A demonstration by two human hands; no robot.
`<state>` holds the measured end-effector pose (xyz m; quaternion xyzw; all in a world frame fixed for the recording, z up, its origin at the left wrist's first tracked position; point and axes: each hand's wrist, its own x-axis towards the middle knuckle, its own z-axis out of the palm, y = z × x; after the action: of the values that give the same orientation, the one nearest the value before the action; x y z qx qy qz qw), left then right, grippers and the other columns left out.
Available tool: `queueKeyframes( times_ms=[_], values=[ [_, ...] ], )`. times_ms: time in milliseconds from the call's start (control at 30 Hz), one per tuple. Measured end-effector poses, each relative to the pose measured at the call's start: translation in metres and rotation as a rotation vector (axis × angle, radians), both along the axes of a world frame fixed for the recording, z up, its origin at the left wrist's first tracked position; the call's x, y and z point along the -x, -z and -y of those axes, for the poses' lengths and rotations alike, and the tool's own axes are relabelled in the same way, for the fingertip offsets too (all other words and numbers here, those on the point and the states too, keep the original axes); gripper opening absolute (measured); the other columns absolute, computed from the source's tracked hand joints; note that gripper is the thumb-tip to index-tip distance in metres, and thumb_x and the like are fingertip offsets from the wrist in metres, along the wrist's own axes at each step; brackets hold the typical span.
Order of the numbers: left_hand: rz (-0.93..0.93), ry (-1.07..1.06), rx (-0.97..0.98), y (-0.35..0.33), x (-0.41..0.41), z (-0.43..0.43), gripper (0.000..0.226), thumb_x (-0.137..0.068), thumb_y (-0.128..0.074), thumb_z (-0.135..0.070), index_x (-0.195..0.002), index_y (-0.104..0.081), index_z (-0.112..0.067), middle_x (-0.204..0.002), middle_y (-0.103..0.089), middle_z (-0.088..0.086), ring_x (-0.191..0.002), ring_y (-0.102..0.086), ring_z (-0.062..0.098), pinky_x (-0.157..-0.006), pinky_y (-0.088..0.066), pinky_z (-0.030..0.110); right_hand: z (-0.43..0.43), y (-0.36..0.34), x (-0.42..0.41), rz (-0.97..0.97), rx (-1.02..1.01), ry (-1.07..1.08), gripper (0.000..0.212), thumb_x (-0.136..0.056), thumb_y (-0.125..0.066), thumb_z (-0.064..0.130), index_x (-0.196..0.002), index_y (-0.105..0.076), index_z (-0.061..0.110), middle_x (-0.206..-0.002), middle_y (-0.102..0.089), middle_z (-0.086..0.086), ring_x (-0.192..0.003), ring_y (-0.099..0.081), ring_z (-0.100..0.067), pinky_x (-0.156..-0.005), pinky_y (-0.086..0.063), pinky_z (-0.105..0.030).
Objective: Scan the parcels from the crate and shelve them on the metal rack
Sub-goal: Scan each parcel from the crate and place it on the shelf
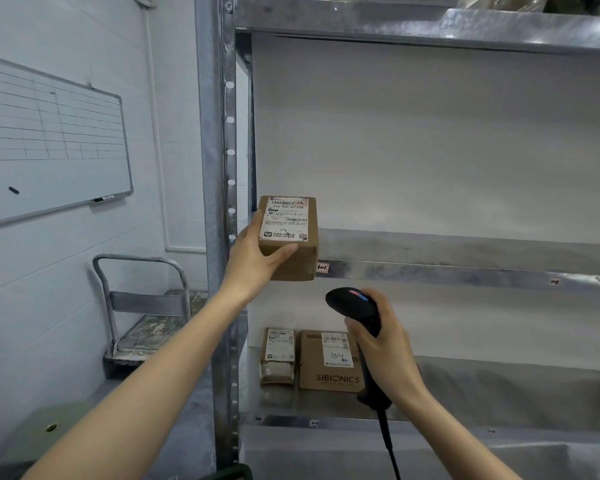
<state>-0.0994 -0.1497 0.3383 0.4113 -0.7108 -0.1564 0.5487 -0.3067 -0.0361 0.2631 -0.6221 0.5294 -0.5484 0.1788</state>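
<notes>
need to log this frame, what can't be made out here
Head view:
Crate: out of frame.
Label of the held parcel: print too small.
Trigger of the scanner: covered by the right hand.
Goods on the top shelf: cut off by the upper edge.

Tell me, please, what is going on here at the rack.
A person is shelving parcels on the metal rack. The left hand holds a labelled cardboard box at the left end of the middle shelf. The right hand grips a black scanner below it. A small parcel and a SIBIONICS box already lie on the lower shelf.
</notes>
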Motion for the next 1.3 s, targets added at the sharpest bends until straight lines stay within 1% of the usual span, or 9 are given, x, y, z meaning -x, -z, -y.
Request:
queueKeyframes(
  times_ms=[200, 333, 433, 567, 733, 933, 1067, 1167, 1300],
  values=[
    [0.110, -0.293, 0.101, 0.006, 0.017, 0.005, 0.076, -0.086, -0.041, -0.069, -0.149, -0.009, -0.041, -0.151, -0.033, 0.006, -0.126, -0.049, 0.029, -0.080, -0.052, 0.041, 0.003, 0.002, 0.008, -0.006, 0.005, 0.018, 0.042, -0.092, -0.060, 0.018, -0.128, -0.045, 0.035, -0.093, -0.063, 0.008, -0.067, -0.061, -0.004, -0.055, -0.049, -0.016],
    [0.180, -0.397, 0.043, 0.000, 0.026, 0.011, 0.079, -0.087, -0.033, -0.071, -0.150, 0.002, -0.039, -0.159, -0.015, 0.007, -0.132, -0.043, 0.035, -0.090, -0.048, 0.053, 0.005, 0.003, 0.013, 0.005, 0.012, 0.030, 0.043, -0.091, -0.061, 0.016, -0.127, -0.046, 0.034, -0.094, -0.064, 0.012, -0.072, -0.061, -0.003, -0.059, -0.050, -0.016],
    [0.209, -0.429, 0.022, -0.007, 0.029, 0.019, 0.083, -0.084, -0.027, -0.072, -0.151, 0.005, -0.036, -0.162, -0.002, 0.007, -0.130, -0.046, 0.036, -0.090, -0.048, 0.054, 0.006, 0.004, 0.015, 0.015, 0.006, 0.032, 0.043, -0.091, -0.061, 0.015, -0.127, -0.047, 0.034, -0.094, -0.064, 0.011, -0.073, -0.061, -0.003, -0.059, -0.050, -0.017],
    [0.257, -0.458, 0.015, -0.013, 0.030, 0.033, 0.084, -0.085, -0.025, -0.071, -0.152, 0.005, -0.032, -0.162, 0.001, 0.009, -0.124, -0.051, 0.037, -0.084, -0.051, 0.051, 0.006, 0.003, 0.020, 0.026, 0.003, 0.028, 0.042, -0.092, -0.060, 0.017, -0.125, -0.046, 0.038, -0.098, -0.064, 0.011, -0.076, -0.061, -0.001, -0.062, -0.049, -0.016],
    [0.278, -0.469, -0.049, -0.017, 0.033, 0.050, 0.085, -0.087, -0.030, -0.070, -0.152, 0.009, -0.032, -0.161, 0.004, 0.011, -0.129, -0.043, 0.041, -0.090, -0.047, 0.054, 0.007, 0.002, 0.024, 0.023, -0.007, 0.037, 0.042, -0.092, -0.060, 0.015, -0.124, -0.046, 0.038, -0.094, -0.064, 0.008, -0.074, -0.061, -0.003, -0.061, -0.049, -0.019],
    [0.220, -0.427, 0.047, 0.014, 0.033, 0.036, 0.082, -0.089, -0.032, -0.069, -0.149, 0.014, -0.038, -0.160, 0.014, 0.007, -0.146, -0.002, 0.037, -0.110, -0.025, 0.058, 0.006, 0.002, 0.023, 0.025, -0.008, 0.029, 0.043, -0.092, -0.060, 0.015, -0.129, -0.046, 0.032, -0.102, -0.063, 0.012, -0.082, -0.060, -0.004, -0.066, -0.045, -0.018],
    [0.510, -0.524, 0.194, 0.043, 0.031, 0.029, 0.080, -0.093, -0.024, -0.066, -0.152, 0.011, -0.025, -0.159, 0.020, 0.008, -0.145, 0.021, 0.026, -0.118, 0.005, 0.051, 0.004, 0.001, 0.020, 0.007, -0.008, 0.028, 0.044, -0.092, -0.060, 0.014, -0.130, -0.046, 0.031, -0.101, -0.063, 0.012, -0.081, -0.060, -0.003, -0.066, -0.045, -0.016],
    [0.654, -0.492, 0.195, 0.047, 0.033, 0.032, 0.080, -0.089, -0.011, -0.069, -0.150, 0.016, -0.025, -0.157, 0.026, 0.004, -0.144, 0.025, 0.023, -0.116, 0.013, 0.050, 0.004, 0.001, 0.019, 0.004, -0.009, 0.028, 0.044, -0.092, -0.060, 0.014, -0.129, -0.045, 0.032, -0.097, -0.064, 0.010, -0.074, -0.060, -0.003, -0.062, -0.048, -0.018],
    [0.696, -0.507, 0.185, 0.046, 0.035, 0.041, 0.081, -0.087, -0.008, -0.070, -0.149, 0.014, -0.024, -0.158, 0.023, 0.006, -0.145, 0.022, 0.026, -0.114, 0.015, 0.051, 0.005, 0.002, 0.018, 0.006, -0.018, 0.035, 0.044, -0.092, -0.060, 0.013, -0.129, -0.045, 0.032, -0.097, -0.063, 0.011, -0.073, -0.060, -0.003, -0.061, -0.048, -0.018]
  ],
)
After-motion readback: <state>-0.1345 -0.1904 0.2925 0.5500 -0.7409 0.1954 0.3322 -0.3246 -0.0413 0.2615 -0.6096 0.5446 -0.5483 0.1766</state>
